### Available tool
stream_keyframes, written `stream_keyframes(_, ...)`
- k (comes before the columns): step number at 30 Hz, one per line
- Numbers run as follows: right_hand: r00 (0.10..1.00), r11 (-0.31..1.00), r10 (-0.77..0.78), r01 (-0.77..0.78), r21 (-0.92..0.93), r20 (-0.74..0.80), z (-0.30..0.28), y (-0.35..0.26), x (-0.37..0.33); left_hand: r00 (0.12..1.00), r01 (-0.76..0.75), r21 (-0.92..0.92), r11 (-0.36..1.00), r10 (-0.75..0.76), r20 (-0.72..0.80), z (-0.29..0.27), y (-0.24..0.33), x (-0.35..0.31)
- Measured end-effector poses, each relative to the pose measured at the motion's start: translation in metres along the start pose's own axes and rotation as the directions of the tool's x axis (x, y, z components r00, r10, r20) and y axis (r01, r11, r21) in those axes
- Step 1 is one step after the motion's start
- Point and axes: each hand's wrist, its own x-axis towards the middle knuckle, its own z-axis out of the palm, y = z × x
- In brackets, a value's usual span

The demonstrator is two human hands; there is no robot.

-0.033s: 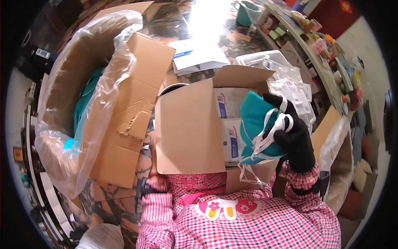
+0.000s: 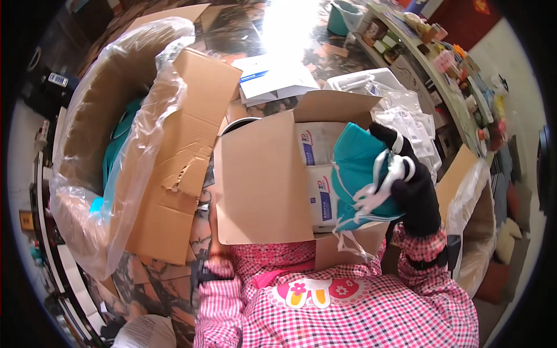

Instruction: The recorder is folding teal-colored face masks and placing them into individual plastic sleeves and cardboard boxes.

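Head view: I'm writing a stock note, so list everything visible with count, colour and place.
Masks: count unclear, teal and white, right of centre
Central carton: one, brown, centre
Packs: at least two, white and blue, inside central carton
Left carton: one, brown, clear-lined, left
Teal items: count unclear, teal, inside left carton
Right carton: one, brown, right edge
Folded card: count unclear, white, beyond central carton
Tray: one, white, upper right
Packets: several, white and clear, near tray
Bucket: one, teal, top
Shelf: one, pale, upper right
Shelf goods: many, mixed, on shelf
Sack: one, white, lower left
Checked garment: one, pink, bottom
Left hand: one, colour unclear, mostly hidden, left of central carton
Right hand: one, black-gloved, gripping masks
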Motion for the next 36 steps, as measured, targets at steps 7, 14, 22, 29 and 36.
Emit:
stream_keyframes(7, 0.99, 0.947, 0.077, -0.111, -0.301, -0.121, -0.028, 0.072, 0.012, 0.819, -0.161, 0.741, 0.652, 0.506, -0.268, -0.001, 0.015, -0.111)
stream_keyframes(14, 0.998, 0.676, -0.062, 0.063, 0.734, -0.029, -0.048, 0.079, -0.003, 0.816, -0.471, 0.749, 0.466, 0.553, 0.169, 0.124, 0.059, -0.118)
stream_keyframes(22, 0.995, 0.781, 0.081, -0.096, 0.617, 0.052, -0.04, 0.02, 0.004, 0.583, -0.805, 0.577, 0.135, 0.351, 0.732, 0.262, 0.045, -0.048)
stream_keyframes(29, 0.956, 0.753, -0.004, -0.191, 0.63, 0.294, -0.041, 0.023, 0.023, 0.2, -0.92, 0.256, -0.296, 0.209, 0.957, 0.3, 0.044, -0.029)
stream_keyframes(36, 0.994, 0.71, -0.105, 0.077, 0.7, -0.003, -0.039, 0.074, 0.056, 0.511, -0.84, 0.541, 0.032, 0.378, 0.771, 0.281, 0.071, -0.016)
